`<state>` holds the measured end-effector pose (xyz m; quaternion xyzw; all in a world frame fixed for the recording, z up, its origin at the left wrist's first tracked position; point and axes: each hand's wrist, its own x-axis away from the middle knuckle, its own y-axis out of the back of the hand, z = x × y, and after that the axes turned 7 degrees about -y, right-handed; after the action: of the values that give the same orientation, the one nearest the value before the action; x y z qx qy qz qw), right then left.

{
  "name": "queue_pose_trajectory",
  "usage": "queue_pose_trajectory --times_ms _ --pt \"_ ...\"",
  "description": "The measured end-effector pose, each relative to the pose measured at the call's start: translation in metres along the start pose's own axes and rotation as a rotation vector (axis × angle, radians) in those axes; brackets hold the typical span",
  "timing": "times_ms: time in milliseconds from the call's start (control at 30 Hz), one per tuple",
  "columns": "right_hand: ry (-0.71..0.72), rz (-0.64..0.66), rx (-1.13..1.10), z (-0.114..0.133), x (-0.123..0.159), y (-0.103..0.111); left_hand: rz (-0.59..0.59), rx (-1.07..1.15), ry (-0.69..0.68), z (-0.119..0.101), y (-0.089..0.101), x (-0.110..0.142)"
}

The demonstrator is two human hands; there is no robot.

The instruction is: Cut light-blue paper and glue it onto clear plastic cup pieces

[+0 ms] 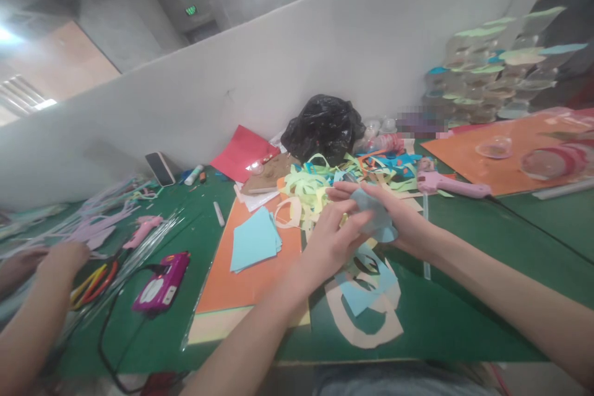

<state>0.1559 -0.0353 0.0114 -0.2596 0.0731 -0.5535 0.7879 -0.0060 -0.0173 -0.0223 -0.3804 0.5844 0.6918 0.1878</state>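
Observation:
A small stack of rounded light-blue paper pieces (375, 215) is held between my two hands above the table. My right hand (413, 226) is closed around the stack from the right, its fingers behind the paper. From the left, my left hand (336, 238) presses curled fingers against the same paper. Under the hands lie a cut blue paper scrap (357, 294) with holes and a cream paper ring (366, 331). Left of my left hand, square light-blue paper sheets (255, 240) are stacked on orange paper (236, 294).
Paper scraps (304, 182) heap before a black plastic bag (325, 127). A corded pink glue gun (455, 187) lies at right. Clear cups (482, 77) are piled behind it. At left are a purple box (162, 281), a phone (159, 168) and another person's hand (65, 260).

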Motion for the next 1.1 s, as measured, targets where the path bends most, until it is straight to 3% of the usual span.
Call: queue_pose_trajectory --times_ms 167,333,467,600,733,867,967,1100 --pt "-0.025 -0.101 0.276 -0.001 0.0 -0.004 0.048 -0.093 -0.105 0.008 0.0 0.0" --pt "0.14 -0.115 0.465 -0.006 -0.004 0.001 0.072 -0.183 -0.193 0.012 0.005 -0.003" --pt "0.202 -0.089 0.457 -0.01 -0.012 0.005 0.093 -0.216 -0.172 0.013 0.007 -0.004" --pt "0.105 -0.128 0.409 -0.004 -0.018 0.013 0.056 -0.22 -0.119 0.017 0.007 -0.003" --pt "0.24 -0.405 0.805 0.0 -0.022 0.031 -0.096 -0.152 0.154 0.023 0.009 -0.002" --pt "0.361 -0.568 1.564 -0.004 -0.017 0.041 -0.173 0.05 0.534 0.023 0.01 -0.003" --pt "0.27 -0.581 1.987 -0.009 -0.01 0.037 -0.207 0.223 0.725 0.02 0.009 -0.005" --pt "0.03 -0.606 2.08 -0.009 -0.006 0.029 -0.289 0.428 0.842 0.015 0.008 -0.007"
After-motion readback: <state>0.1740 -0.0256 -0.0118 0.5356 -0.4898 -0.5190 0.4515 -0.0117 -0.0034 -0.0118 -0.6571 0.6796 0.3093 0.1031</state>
